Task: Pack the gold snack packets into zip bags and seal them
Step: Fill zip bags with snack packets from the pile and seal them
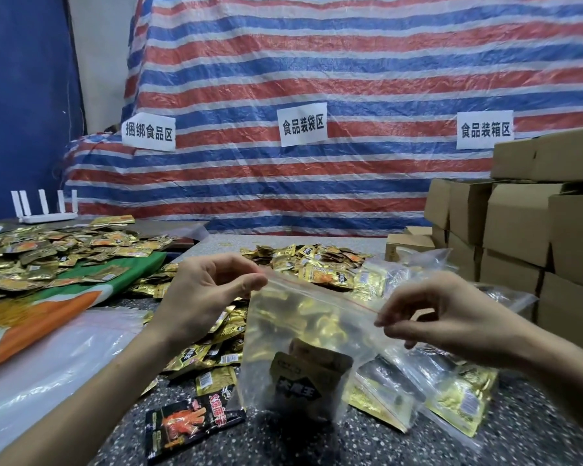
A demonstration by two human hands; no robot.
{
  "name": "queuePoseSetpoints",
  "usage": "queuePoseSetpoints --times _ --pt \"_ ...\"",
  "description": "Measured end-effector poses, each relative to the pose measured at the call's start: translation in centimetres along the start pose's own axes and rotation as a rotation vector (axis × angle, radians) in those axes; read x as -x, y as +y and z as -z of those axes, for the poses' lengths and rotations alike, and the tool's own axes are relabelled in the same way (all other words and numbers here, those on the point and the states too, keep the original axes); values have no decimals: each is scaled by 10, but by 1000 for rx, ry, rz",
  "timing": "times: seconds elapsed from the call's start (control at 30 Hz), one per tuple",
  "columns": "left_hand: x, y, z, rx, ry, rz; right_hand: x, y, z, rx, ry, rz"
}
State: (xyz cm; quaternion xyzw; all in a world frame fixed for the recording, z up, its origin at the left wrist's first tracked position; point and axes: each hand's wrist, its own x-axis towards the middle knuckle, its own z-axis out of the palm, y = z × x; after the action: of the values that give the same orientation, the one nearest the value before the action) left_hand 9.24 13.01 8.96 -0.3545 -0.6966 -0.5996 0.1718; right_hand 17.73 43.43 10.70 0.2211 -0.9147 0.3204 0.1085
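Both hands are up on the bag (303, 338): the left hand (206, 290) pinches the zip strip's left end and the right hand (451, 317) pinches its right end. The bag hangs between them above the table (519, 432), with gold packets (312, 368) inside. At twelve o'clock behind it sits a loose heap (303, 260) of packets (its near edge is hidden by the bag). Filled bags (418, 391) lie at four, a black packet (189, 422) at seven, stacked boxes (519, 230) at two and a router (44, 205) at ten.

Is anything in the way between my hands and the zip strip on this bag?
Nothing visible: the left hand and right hand pinch both ends of the red-lined strip on the clear plastic zip bag.
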Motion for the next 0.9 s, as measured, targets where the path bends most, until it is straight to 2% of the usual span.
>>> queuePoseSetpoints --times 0.13,0.3,0.63,0.77,0.9 --pt "0 7 2 -50 -16 -8 0 3 6 -124 94 -6" --pt "-1 9 0 -108 -23 -10 -8 2 10 -137 168 -4" --pt "3 -1 -15 -224 -13 9 -18 5 8 25 183 -63" --pt "-3 8 -29 -297 -13 -13 -28 -10 7 155 101 -60" --pt "-11 22 -45 -305 -34 -42 -45 -35 -7 225 30 74"
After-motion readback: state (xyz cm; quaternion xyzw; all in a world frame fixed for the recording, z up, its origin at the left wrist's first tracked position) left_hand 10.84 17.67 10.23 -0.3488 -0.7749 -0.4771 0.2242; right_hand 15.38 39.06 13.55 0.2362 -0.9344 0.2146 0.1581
